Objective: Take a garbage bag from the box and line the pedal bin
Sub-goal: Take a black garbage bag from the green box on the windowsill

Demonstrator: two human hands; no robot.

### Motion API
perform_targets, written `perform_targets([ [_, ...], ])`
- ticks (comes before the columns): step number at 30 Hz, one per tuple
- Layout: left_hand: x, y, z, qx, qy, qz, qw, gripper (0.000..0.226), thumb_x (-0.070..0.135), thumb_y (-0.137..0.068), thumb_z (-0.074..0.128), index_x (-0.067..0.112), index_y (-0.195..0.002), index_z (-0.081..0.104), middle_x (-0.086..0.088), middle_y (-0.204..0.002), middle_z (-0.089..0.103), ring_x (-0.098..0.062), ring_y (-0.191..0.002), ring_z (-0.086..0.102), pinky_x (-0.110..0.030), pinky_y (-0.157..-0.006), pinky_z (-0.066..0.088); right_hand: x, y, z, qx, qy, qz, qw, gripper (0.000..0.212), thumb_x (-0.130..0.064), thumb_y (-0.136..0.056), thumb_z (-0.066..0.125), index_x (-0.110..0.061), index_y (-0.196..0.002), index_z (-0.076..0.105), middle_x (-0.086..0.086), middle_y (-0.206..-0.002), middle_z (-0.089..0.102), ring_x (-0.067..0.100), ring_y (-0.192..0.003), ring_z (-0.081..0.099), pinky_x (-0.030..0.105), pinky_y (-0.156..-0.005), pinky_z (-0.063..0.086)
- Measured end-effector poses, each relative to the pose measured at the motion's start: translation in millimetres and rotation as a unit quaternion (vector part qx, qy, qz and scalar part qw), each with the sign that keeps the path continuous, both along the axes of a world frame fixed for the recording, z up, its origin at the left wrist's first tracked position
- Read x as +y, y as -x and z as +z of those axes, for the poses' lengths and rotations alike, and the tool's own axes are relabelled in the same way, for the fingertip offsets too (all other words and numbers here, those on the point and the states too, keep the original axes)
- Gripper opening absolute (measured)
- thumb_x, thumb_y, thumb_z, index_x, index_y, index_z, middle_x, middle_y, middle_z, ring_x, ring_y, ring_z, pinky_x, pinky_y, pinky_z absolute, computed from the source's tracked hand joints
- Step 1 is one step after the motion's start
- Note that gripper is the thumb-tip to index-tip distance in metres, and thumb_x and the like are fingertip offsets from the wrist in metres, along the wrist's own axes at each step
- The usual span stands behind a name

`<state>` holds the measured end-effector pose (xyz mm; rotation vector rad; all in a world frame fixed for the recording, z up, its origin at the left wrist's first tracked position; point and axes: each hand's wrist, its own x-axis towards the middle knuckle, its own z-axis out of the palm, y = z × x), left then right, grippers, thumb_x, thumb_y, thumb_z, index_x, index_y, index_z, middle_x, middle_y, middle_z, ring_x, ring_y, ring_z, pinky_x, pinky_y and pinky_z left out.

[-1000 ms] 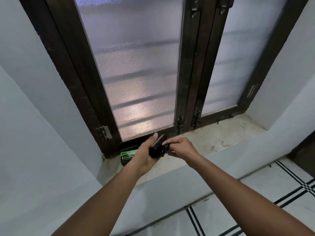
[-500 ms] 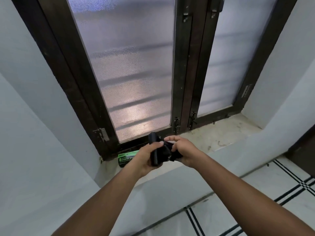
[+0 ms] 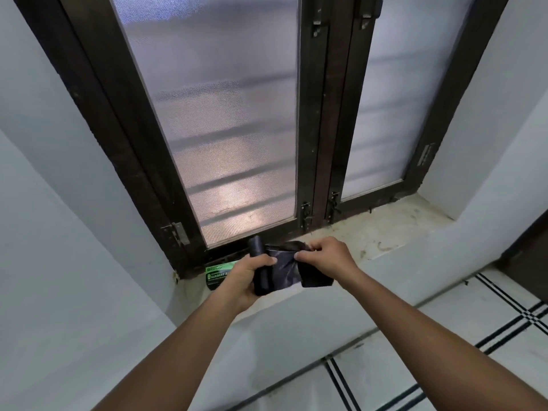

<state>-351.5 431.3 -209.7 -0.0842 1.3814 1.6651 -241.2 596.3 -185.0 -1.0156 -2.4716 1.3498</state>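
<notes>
Above the stone window sill [image 3: 385,232], the left hand [image 3: 246,277] clenched an upright roll of black plastic garbage bags [image 3: 261,262]; the right hand [image 3: 326,256], just beside, pinched its unrolled sheet, extending rightward. The green box [image 3: 218,272] lay behind.

A stained stone windowsill [image 3: 385,232] carries a green-labelled box [image 3: 218,272].

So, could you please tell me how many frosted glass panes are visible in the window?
2: the left pane behind the left hand and bag roll, and the right pane, beyond the right hand. Their tops are cut off.
</notes>
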Motion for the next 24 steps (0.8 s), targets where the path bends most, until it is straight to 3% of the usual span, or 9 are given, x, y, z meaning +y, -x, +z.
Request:
perform_targets([
  [2,2,-1,1,0.038,0.013,0.008,0.999,0.046,0.006,-0.079,0.071,0.006,-0.124,0.061,-0.021,-0.114,0.072,-0.039,-0.102,0.069,-0.045,-0.076,0.061,-4,-3,0,0.025,0.019,-0.011,0.999,0.026,-0.022,-0.084,0.069,-0.017,-0.061,0.058,-0.001,-0.062,0.058,0.018,-0.063,0.057,0.022,-0.051,0.041],
  [5,4,-2,2,0.041,0.037,0.020,0.998,0.049,0.014,-0.077,0.069,0.003,-0.124,0.063,-0.023,-0.114,0.072,-0.040,-0.098,0.069,-0.040,-0.066,0.060,-6,-3,0,0.030,0.084,-0.039,0.995,0.016,-0.006,-0.083,0.055,-0.019,-0.074,0.058,0.007,-0.078,0.066,0.024,-0.066,0.060,0.028,-0.046,0.050],
  [7,4,-4,2,0.043,0.047,0.023,0.998,0.044,0.013,-0.078,0.068,0.003,-0.121,0.064,-0.024,-0.114,0.073,-0.042,-0.102,0.071,-0.042,-0.068,0.062,-8,-1,0,0.042,0.127,-0.045,0.990,0.035,0.002,-0.078,0.043,-0.023,-0.081,0.067,0.009,-0.087,0.071,0.028,-0.068,0.064,0.032,-0.047,0.052],
  [10,5,-9,5,0.052,0.032,0.010,0.998,0.031,0.011,-0.084,0.065,0.009,-0.115,0.061,-0.019,-0.105,0.072,-0.039,-0.097,0.071,-0.044,-0.069,0.063,-12,-2,1,0.039,0.108,-0.039,0.993,0.048,0.008,-0.074,0.035,-0.017,-0.073,0.077,0.007,-0.077,0.070,0.026,-0.058,0.055,0.023,-0.041,0.040],
  [12,5,-10,5,0.044,0.030,0.007,0.999,0.034,0.017,-0.085,0.063,0.009,-0.117,0.063,-0.018,-0.105,0.073,-0.036,-0.094,0.071,-0.041,-0.068,0.062,-13,-2,5,0.030,0.116,-0.061,0.991,0.042,0.004,-0.076,0.037,-0.012,-0.071,0.075,0.008,-0.072,0.066,0.024,-0.053,0.049,0.021,-0.040,0.037],
  [15,6,-10,4,0.019,0.029,0.013,0.999,0.040,0.031,-0.083,0.059,0.008,-0.113,0.071,-0.019,-0.102,0.075,-0.037,-0.096,0.069,-0.048,-0.089,0.058,-12,-3,3,0.019,0.107,-0.045,0.993,0.019,-0.020,-0.081,0.055,-0.005,-0.084,0.067,0.009,-0.079,0.062,0.023,-0.060,0.051,0.028,-0.048,0.042],
  [18,7,-12,5,0.012,-0.008,-0.005,1.000,0.046,0.028,-0.081,0.066,0.002,-0.118,0.068,-0.026,-0.112,0.071,-0.040,-0.103,0.067,-0.052,-0.104,0.051,-14,-7,0,0.007,0.066,-0.027,0.997,0.041,-0.047,-0.073,0.079,-0.013,-0.090,0.066,0.003,-0.086,0.069,0.018,-0.068,0.061,0.025,-0.048,0.043],
  [20,8,-12,3,0.025,-0.025,-0.019,0.999,0.058,0.016,-0.079,0.073,-0.004,-0.131,0.058,-0.028,-0.115,0.069,-0.040,-0.102,0.068,-0.049,-0.098,0.054,-15,-8,-1,-0.014,0.005,-0.019,1.000,0.042,-0.052,-0.066,0.086,-0.017,-0.085,0.070,0.001,-0.081,0.072,0.015,-0.068,0.065,0.022,-0.045,0.042],
  [24,6,-14,2,0.048,0.004,-0.016,0.999,0.058,0.014,-0.080,0.071,0.001,-0.135,0.055,-0.025,-0.111,0.070,-0.035,-0.094,0.069,-0.040,-0.070,0.059,-16,-9,-1,-0.002,0.038,-0.018,0.999,0.019,-0.024,-0.080,0.071,-0.010,-0.072,0.061,0.007,-0.065,0.068,0.015,-0.051,0.061,0.025,-0.043,0.044],
])
